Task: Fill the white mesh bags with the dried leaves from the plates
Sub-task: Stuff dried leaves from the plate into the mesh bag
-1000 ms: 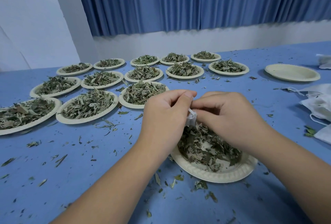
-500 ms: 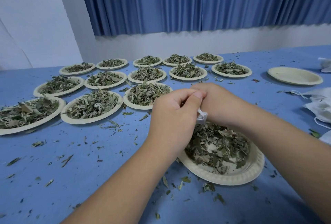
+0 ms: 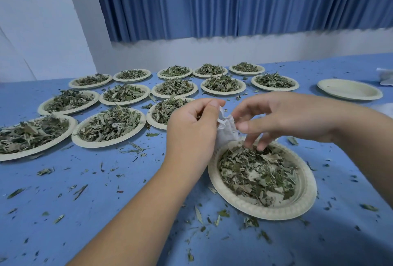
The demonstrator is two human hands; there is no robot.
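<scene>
Blue pleated curtain [image 3: 234,2] above a white wall; blue table [image 3: 85,191] strewn with loose leaf crumbs. Thirteen plates of leaves [image 3: 108,127] stand in three rows across the far left and middle, five, five and three; the left hand [image 3: 191,129] hides the right edge of the nearest row's last plate. One empty plate [image 3: 349,89] sits apart at far right; beyond it something white [image 3: 385,77] is cut off by the frame edge, too blurred to name. A fourteenth filled plate, the near plate [image 3: 306,197], lies just before the person, its dried leaves [image 3: 255,176] thinly heaped. One white mesh bag [image 3: 226,131] in view, hanging between the two hands over the near plate's far rim; left thumb and forefinger pinch its crumpled top, the other fingers curled behind. Right hand [image 3: 287,119] is over the same plate, thumb straight and pointing toward the bag, fingers [image 3: 249,143] spread, bent down, tips touching the leaves.
</scene>
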